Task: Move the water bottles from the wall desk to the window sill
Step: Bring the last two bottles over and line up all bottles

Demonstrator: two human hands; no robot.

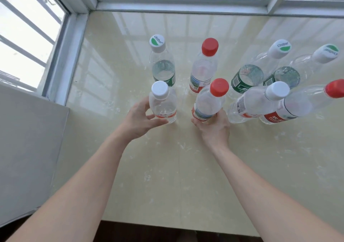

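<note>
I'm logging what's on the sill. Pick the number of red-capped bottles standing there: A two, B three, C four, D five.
B: red caps top the back-row bottle, the front-middle bottle that the right hand grips, and the right-edge bottle; the other five caps are white, some with green marks.

Left forearm [80, 185]: bare from wrist to frame edge. Right forearm [260, 185]: likewise bare. Left hand [138, 119] and right hand [214, 128]: bare, slim fingers; nails seemingly short, though too small and blurred to confirm. Both wrists slender, uncovered.
</note>
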